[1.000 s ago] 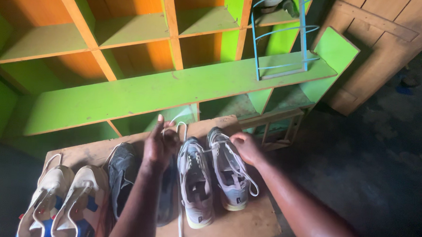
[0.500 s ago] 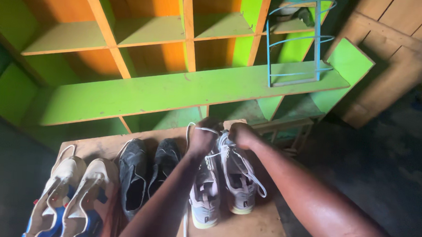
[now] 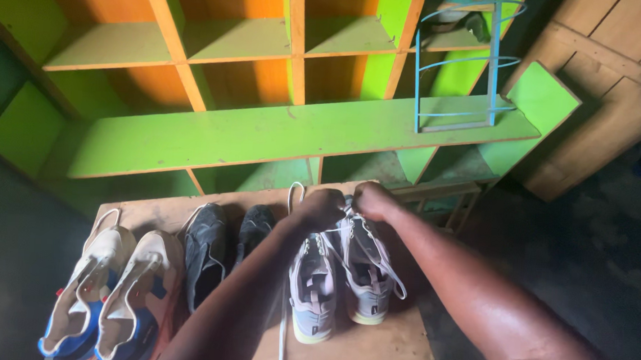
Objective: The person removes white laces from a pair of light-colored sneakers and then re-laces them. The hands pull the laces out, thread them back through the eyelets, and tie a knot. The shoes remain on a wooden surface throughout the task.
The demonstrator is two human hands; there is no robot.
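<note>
A pair of grey sneakers lies on a small wooden table [image 3: 392, 349]; the left grey sneaker [image 3: 312, 295] and the right grey sneaker [image 3: 370, 283] point toward me. My left hand [image 3: 321, 207] and my right hand [image 3: 374, 199] meet at the heels of this pair, fingers closed around the white laces [image 3: 385, 265] and the shoe collars. A loose lace end [image 3: 283, 337] hangs down over the table's front.
Left of the grey pair stand a black pair of shoes [image 3: 205, 258] and a white-and-blue pair [image 3: 106, 293]. Behind the table rises a green and orange shelf unit [image 3: 265, 131] with a blue wire rack [image 3: 458, 71] on it. A wooden door [image 3: 612, 92] is at right.
My left hand has moved from the black shoes over to the grey pair. Both hands came together at the grey sneakers' heels, and the camera has shifted a little.
</note>
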